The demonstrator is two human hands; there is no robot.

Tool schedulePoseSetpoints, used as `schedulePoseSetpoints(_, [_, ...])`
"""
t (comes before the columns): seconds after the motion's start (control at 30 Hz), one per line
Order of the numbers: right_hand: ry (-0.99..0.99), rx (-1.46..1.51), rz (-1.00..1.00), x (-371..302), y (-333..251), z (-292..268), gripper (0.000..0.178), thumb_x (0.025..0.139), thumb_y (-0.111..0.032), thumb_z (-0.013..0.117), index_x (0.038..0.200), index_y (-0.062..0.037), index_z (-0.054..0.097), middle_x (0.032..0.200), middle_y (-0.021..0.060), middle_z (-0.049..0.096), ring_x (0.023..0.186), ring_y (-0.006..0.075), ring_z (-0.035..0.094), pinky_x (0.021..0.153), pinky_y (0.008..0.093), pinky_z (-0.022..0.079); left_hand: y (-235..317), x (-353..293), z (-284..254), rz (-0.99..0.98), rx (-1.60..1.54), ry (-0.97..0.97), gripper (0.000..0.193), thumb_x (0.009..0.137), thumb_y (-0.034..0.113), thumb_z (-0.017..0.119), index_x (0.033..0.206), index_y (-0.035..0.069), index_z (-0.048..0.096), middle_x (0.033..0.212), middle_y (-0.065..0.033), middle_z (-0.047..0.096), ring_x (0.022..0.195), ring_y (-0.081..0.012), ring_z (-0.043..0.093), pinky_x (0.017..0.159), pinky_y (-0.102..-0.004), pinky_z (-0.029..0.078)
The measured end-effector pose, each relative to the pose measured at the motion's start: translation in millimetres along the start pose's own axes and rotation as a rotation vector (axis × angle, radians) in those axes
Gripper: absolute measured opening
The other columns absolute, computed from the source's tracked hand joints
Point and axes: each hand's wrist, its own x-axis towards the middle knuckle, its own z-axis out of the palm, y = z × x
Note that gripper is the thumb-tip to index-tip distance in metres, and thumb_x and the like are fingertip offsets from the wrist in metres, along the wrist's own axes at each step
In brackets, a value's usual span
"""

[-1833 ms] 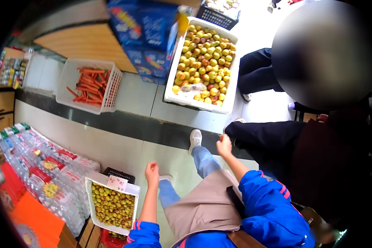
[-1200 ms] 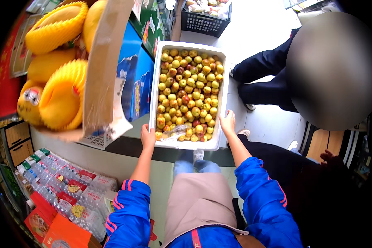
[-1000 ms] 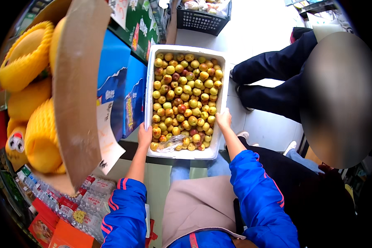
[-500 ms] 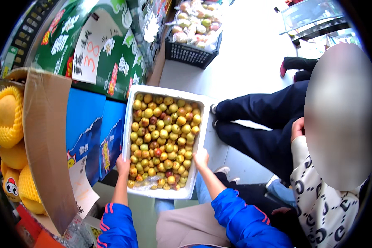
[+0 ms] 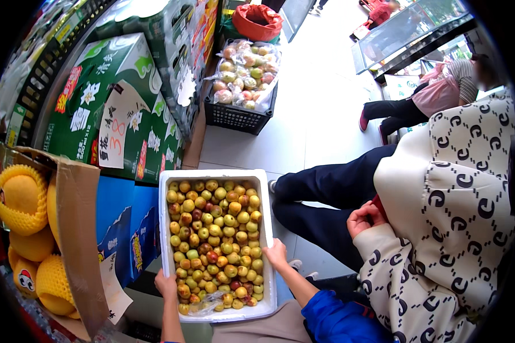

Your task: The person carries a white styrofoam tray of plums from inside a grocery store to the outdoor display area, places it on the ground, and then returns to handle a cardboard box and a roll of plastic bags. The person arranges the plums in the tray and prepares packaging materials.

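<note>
Between my hands is a white foam box (image 5: 269, 212), full of small round yellow-green and reddish-brown fruit that look like jujubes (image 5: 218, 237). A crumpled clear plastic bag (image 5: 207, 304) lies on the fruit near the close end. My left hand (image 5: 166, 284) grips the box's left side wall close to me. On the opposite wall, a little farther up, my right hand (image 5: 276, 253) is closed around the edge. Both hands' fingertips are partly hidden by the box walls.
At left, a cardboard carton (image 5: 80, 228) holds yellow fruit in foam nets (image 5: 22, 197), beside stacked green cartons (image 5: 97, 108). Ahead stands a black crate (image 5: 240, 117) of bagged fruit, with a red bag (image 5: 257, 22) behind. A person in a patterned sweater (image 5: 440, 228) stands close on the right; another bends farther off.
The foam box, still in both hands, sits lower and slightly left in view. More of the aisle ahead shows, including the red bag and a bending person.
</note>
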Motion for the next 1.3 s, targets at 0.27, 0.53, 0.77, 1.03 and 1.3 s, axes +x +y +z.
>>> schedulePoseSetpoints(0.27, [0.040, 0.111, 0.036, -79.4, 10.6, -65.0, 0.029, 0.056, -0.010, 0.062, 0.083, 0.0010, 0.058, 0.080, 0.0126, 0.062, 0.073, 0.0231, 0.059, 0.068, 0.0326, 0.046, 65.8, -77.0, -72.2, 0.061, 0.102, 0.022, 0.039, 0.061, 0.001, 0.056, 0.099, 0.004, 0.061, 0.085, -0.0206, 0.062, 0.083, -0.0349, 0.059, 0.075, -0.0386, 0.045])
schedulePoseSetpoints(0.53, [0.090, 0.247, 0.033, -179.5, -21.1, -148.5, 0.026, 0.056, -0.005, 0.061, 0.082, 0.0009, 0.060, 0.076, 0.0096, 0.063, 0.068, 0.0199, 0.059, 0.065, 0.0307, 0.046, 134.8, -167.3, -171.8, 0.155, 0.134, 0.019, 0.040, 0.062, 0.000, 0.056, 0.101, 0.006, 0.061, 0.087, -0.0190, 0.062, 0.084, -0.0317, 0.060, 0.076, -0.0383, 0.046])
schedulePoseSetpoints(0.77, [0.246, 0.039, -0.137, -258.6, -101.1, -270.8, 0.032, 0.055, -0.015, 0.063, 0.084, -0.0013, 0.062, 0.077, 0.0148, 0.063, 0.072, 0.0270, 0.061, 0.068, 0.0348, 0.046, 193.7, -249.7, -246.1, 0.128, 0.026, -0.005, 0.039, 0.065, -0.001, 0.057, 0.104, 0.002, 0.060, 0.093, -0.0195, 0.062, 0.090, -0.0327, 0.059, 0.076, -0.0400, 0.046])
schedulePoseSetpoints(1.03, [0.191, -0.029, -0.253, -309.7, -174.2, -419.4, 0.033, 0.058, -0.024, 0.055, 0.085, -0.0059, 0.062, 0.080, 0.0198, 0.061, 0.081, 0.0372, 0.057, 0.074, 0.0401, 0.045, 265.8, -350.1, -280.5, 0.195, -0.133, 0.005, 0.036, 0.062, -0.003, 0.055, 0.098, -0.002, 0.060, 0.091, -0.0184, 0.063, 0.085, -0.0302, 0.061, 0.075, -0.0366, 0.046])
schedulePoseSetpoints(1.3, [0.097, -0.105, -0.208, -223.4, -158.2, -526.9, 0.036, 0.056, -0.024, 0.059, 0.086, -0.0033, 0.063, 0.083, 0.0187, 0.061, 0.081, 0.0345, 0.058, 0.073, 0.0390, 0.045, 347.0, -406.9, -188.6, 0.091, -0.164, 0.102, 0.032, 0.059, -0.008, 0.055, 0.090, -0.006, 0.060, 0.082, -0.0163, 0.064, 0.076, -0.0264, 0.062, 0.069, -0.0365, 0.047])
